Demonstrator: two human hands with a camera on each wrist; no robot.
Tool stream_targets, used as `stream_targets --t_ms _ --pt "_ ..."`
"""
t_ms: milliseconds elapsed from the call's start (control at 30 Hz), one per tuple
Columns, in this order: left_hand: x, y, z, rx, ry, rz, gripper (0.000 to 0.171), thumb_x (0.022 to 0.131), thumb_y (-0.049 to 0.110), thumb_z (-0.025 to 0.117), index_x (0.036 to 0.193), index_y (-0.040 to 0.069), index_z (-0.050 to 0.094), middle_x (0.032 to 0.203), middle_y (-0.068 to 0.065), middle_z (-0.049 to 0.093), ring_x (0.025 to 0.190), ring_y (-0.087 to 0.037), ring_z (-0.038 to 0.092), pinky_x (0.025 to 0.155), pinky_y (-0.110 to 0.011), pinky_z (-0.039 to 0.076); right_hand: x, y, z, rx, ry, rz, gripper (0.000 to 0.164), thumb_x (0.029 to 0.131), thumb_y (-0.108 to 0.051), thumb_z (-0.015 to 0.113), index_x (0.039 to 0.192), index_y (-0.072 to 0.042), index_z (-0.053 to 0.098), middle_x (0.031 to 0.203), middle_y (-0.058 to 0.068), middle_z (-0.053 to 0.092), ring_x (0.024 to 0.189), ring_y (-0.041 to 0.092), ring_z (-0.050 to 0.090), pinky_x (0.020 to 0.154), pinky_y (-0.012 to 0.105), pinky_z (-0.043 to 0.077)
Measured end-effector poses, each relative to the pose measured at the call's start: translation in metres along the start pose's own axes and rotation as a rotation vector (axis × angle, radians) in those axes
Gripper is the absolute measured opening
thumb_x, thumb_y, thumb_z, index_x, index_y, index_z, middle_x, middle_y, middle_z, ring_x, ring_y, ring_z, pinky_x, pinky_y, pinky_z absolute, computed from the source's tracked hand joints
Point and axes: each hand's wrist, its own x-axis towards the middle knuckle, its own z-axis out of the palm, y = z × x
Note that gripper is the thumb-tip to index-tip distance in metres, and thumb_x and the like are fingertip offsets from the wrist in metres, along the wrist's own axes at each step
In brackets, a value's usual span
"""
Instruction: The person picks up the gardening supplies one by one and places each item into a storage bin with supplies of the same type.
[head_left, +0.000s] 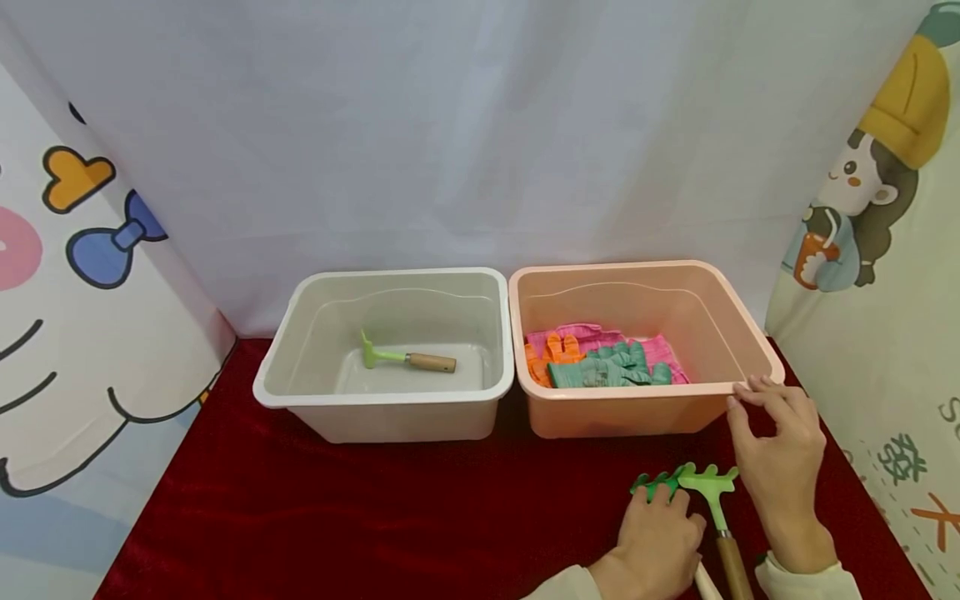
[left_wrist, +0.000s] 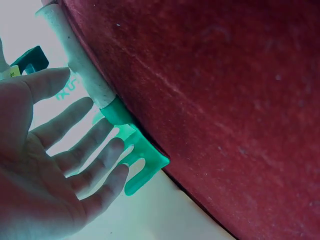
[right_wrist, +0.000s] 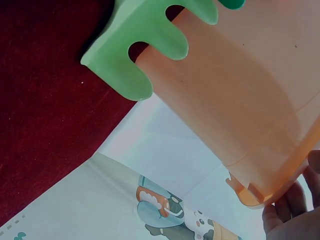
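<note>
My left hand lies over a dark green hand rake with a pale handle. In the left wrist view its loosely spread fingers are beside the green rake head, not curled round it. My right hand holds the front right corner of the peach bin, fingers over the rim and thumb just below. Between the hands lies a light green hand rake with a wooden handle; its tines loom large in the right wrist view.
Several gloves, pink, orange and teal, lie inside the peach bin. Left of it stands a white bin holding another green rake with a wooden handle. Dark red cloth covers the table, with a pale curtain behind and printed panels at both sides.
</note>
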Motion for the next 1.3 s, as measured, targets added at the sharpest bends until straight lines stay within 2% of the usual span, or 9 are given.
stream_targets --t_ms 167,400,567,800,933,1033,1200,1300 --pt "-0.002 -0.002 -0.003 0.004 0.043 0.014 0.024 0.098 0.055 0.070 0.116 0.040 0.073 0.120 0.015 0.062 0.116 -0.004 0.054 0.098 -0.024 0.046 0.001 -0.001 -0.003 0.004 -0.027 -0.013 0.018 0.081 0.016 0.078 0.099 0.015 0.076 0.102 0.033 0.069 0.117 -0.015 0.050 0.102 0.012 0.036" --pt "-0.005 -0.008 -0.013 0.017 0.089 0.012 0.026 0.099 0.056 0.068 0.118 0.040 0.073 0.125 0.014 0.063 0.117 -0.006 0.055 0.103 -0.028 0.047 0.001 -0.001 -0.003 -0.004 -0.043 -0.010 0.017 0.083 0.015 0.077 0.100 0.015 0.076 0.104 0.034 0.069 0.118 -0.015 0.048 0.102 0.011 0.036" --pt "-0.012 -0.017 -0.020 -0.013 0.173 0.014 0.023 0.100 0.054 0.068 0.116 0.038 0.074 0.120 0.014 0.063 0.110 -0.005 0.056 0.095 -0.024 0.048 0.000 -0.001 0.000 0.007 -0.012 0.000 0.020 0.078 0.022 0.078 0.097 0.014 0.077 0.103 0.032 0.070 0.116 -0.016 0.049 0.102 0.011 0.036" --pt "-0.028 -0.033 -0.035 -0.025 0.357 -0.037 0.022 0.099 0.053 0.070 0.114 0.037 0.075 0.111 0.015 0.065 0.100 -0.004 0.058 0.085 -0.021 0.048 0.000 0.000 -0.001 0.011 -0.014 -0.005 0.020 0.079 0.021 0.078 0.097 0.014 0.077 0.103 0.032 0.069 0.117 -0.015 0.050 0.102 0.011 0.036" --pt "-0.039 -0.048 -0.041 -0.039 0.534 -0.075 0.021 0.095 0.050 0.076 0.110 0.035 0.077 0.105 0.016 0.066 0.095 -0.004 0.060 0.083 -0.020 0.049 0.001 0.000 -0.003 0.017 -0.027 -0.010 0.018 0.081 0.018 0.077 0.098 0.015 0.077 0.103 0.034 0.069 0.118 -0.014 0.050 0.103 0.012 0.036" --pt "-0.047 -0.062 -0.044 -0.092 0.668 -0.099 0.020 0.092 0.045 0.082 0.107 0.031 0.077 0.103 0.014 0.067 0.094 -0.005 0.061 0.082 -0.021 0.048 0.000 0.000 -0.002 0.022 -0.018 -0.008 0.019 0.079 0.019 0.078 0.097 0.014 0.077 0.103 0.033 0.069 0.117 -0.015 0.050 0.102 0.012 0.036" --pt "-0.061 -0.089 -0.051 -0.170 0.834 -0.139 0.020 0.091 0.035 0.085 0.106 0.024 0.078 0.105 0.009 0.069 0.097 -0.009 0.062 0.085 -0.025 0.049 0.000 0.001 0.000 0.019 0.002 -0.001 0.023 0.075 0.024 0.079 0.095 0.014 0.077 0.102 0.032 0.069 0.116 -0.017 0.049 0.102 0.011 0.035" --pt "-0.069 -0.106 -0.055 -0.168 0.938 -0.160 0.022 0.090 0.032 0.086 0.106 0.020 0.078 0.106 0.006 0.070 0.099 -0.013 0.064 0.088 -0.029 0.051 0.000 0.001 0.000 0.015 -0.002 0.002 0.022 0.075 0.024 0.078 0.095 0.015 0.076 0.102 0.033 0.069 0.116 -0.017 0.049 0.102 0.011 0.035"
